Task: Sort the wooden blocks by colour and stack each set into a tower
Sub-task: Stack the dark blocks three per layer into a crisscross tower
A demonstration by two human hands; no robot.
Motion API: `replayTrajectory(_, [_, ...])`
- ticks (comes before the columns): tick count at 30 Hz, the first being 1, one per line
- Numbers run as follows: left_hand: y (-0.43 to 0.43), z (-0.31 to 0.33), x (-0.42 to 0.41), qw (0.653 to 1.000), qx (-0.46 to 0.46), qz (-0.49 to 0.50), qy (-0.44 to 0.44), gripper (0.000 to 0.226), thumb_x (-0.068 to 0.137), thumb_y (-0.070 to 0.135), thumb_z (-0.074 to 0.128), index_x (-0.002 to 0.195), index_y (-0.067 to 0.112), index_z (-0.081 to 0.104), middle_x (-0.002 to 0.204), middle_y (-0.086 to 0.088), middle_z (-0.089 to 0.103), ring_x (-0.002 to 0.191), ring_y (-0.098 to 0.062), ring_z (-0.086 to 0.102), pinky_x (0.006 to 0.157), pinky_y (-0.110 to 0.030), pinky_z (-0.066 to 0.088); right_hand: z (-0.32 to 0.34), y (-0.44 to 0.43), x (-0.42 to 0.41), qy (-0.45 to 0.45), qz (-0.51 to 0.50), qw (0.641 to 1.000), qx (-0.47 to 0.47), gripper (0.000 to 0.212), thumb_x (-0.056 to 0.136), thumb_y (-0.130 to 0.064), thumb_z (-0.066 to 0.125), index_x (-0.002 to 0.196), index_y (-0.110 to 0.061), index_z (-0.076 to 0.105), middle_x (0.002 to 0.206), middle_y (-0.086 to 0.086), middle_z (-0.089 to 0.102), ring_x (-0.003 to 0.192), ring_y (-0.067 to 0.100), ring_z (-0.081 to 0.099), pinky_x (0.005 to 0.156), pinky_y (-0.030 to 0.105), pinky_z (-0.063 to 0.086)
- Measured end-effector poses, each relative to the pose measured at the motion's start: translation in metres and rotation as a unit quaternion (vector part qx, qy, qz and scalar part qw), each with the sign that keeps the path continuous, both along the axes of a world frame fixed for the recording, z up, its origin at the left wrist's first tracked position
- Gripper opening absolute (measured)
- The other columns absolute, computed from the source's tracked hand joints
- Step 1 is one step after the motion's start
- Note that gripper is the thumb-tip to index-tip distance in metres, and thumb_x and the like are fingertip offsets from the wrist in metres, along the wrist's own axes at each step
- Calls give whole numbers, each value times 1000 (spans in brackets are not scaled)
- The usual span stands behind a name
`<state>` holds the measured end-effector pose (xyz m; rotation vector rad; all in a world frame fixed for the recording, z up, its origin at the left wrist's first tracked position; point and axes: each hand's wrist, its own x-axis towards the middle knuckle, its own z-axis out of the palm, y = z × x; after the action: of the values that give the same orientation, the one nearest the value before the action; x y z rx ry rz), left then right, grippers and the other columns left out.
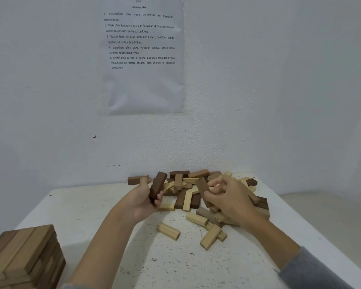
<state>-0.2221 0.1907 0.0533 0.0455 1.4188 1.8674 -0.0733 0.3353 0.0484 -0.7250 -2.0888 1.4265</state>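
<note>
A loose pile of wooden blocks point(188, 190) in dark brown, mid brown and pale wood lies at the back of the white table point(113, 236). My left hand point(143, 200) grips a dark brown block point(157, 185), held nearly upright just left of the pile. My right hand point(227, 198) is over the pile's right side, its fingers curled round a brown block point(202, 187) that sticks up out of the pile. A stacked tower of brown blocks point(23, 257) stands at the near left corner. Pale blocks point(168, 231) lie scattered in front of the pile.
A white wall rises right behind the pile, with a printed sheet point(143, 55) stuck to it. The table's right edge runs diagonally behind my right forearm. One brown block point(137, 180) lies alone at the back left of the pile.
</note>
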Motion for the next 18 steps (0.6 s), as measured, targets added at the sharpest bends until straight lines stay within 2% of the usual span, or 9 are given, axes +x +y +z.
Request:
replayTrajectory(3, [7,2,2,999,-4,-17,46,37,102,32,40,95,5,64,70,-2,50,57,-8,43,40,-15,39,14,3,-7,9,35,994,-104,17,93,-20,59,110,-19,57,81,8,66,59,16,60,48,22,48])
replayTrajectory(4, [10,4,2,998,-2,-14,63,33,101,31,42,96,8,65,69,0,52,57,-7,45,43,-15,40,15,7,-14,14,57,988,-142,22,95,-12,48,115,-15,58,79,10,63,60,17,61,50,24,48])
replayTrajectory(6, [17,8,-1,994,-10,3,106,28,101,30,44,98,13,65,69,3,56,59,-7,52,54,-19,40,17,16,-33,28,79,966,-244,38,87,3,35,116,-3,59,73,11,53,59,21,57,54,28,45])
replayTrajectory(7, [20,11,-2,991,-23,17,129,26,101,29,44,97,13,65,70,2,58,61,-7,55,59,-21,39,19,20,-43,35,83,956,-281,38,84,5,35,113,-2,58,72,9,50,57,20,53,54,28,43])
replayTrajectory(9, [27,14,-8,985,-37,53,161,22,101,24,46,96,12,64,73,0,61,66,-9,57,61,-24,38,21,29,-61,36,93,951,-294,21,84,1,45,100,-7,55,67,4,45,52,13,44,52,25,38])
replayTrajectory(11, [34,17,-15,981,-32,75,173,19,101,19,45,101,8,61,78,-2,64,71,-10,60,64,-24,41,18,39,-81,18,87,975,-206,9,86,-5,58,89,-14,55,63,1,44,50,11,45,48,21,37])
replayTrajectory(13, [40,17,-23,979,-25,79,184,19,102,15,42,107,6,57,84,-4,66,75,-11,62,71,-25,44,7,53,-101,-17,61,998,-29,4,89,-9,62,86,-11,63,74,3,60,65,15,62,54,20,47])
replayTrajectory(15, [45,16,-30,979,-21,81,187,19,102,13,40,110,5,56,88,-5,67,77,-11,62,75,-26,45,-6,66,-118,-73,40,984,158,11,90,-13,64,89,-3,69,89,8,71,79,17,68,70,25,53])
replayTrajectory(18, [49,11,-37,981,-15,79,178,20,102,12,41,109,4,57,88,-6,68,78,-12,63,75,-26,47,-16,73,-134,-127,19,947,294,13,88,-16,66,85,-4,69,87,7,69,82,18,63,74,33,52])
